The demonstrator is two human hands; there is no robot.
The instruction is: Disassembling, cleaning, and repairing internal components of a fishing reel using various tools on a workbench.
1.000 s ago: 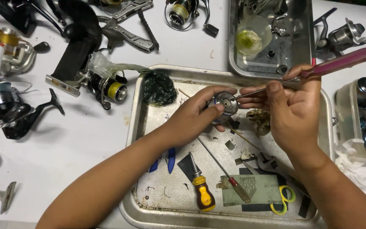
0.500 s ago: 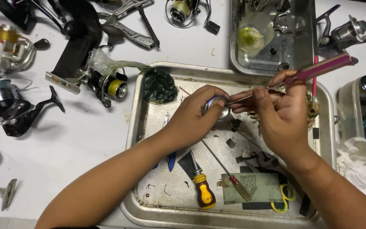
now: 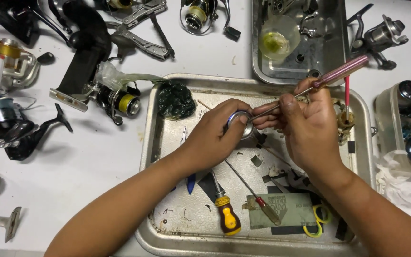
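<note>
My left hand [image 3: 215,135] grips a small round silver reel part [image 3: 242,124] over the metal tray [image 3: 154,138]. My right hand [image 3: 305,126] holds a thin tool with a pink handle [image 3: 341,72]; its metal tip points into the round part. Both hands hover above the middle of the tray. Below them in the tray lie a screwdriver with a yellow and black handle [image 3: 227,214] and a thin one with a red handle [image 3: 258,197].
Several fishing reels [image 3: 5,128] lie on the white table at left and top. A second metal tray [image 3: 329,47] with a clear dish of yellow grease [image 3: 277,40] stands at the top. A dark green lump [image 3: 176,100] sits in the tray's corner; clear boxes [image 3: 405,123] stand right.
Both hands have shifted slightly left and up with the round part. The pink-handled tool now tilts lower, its tip at the part.
</note>
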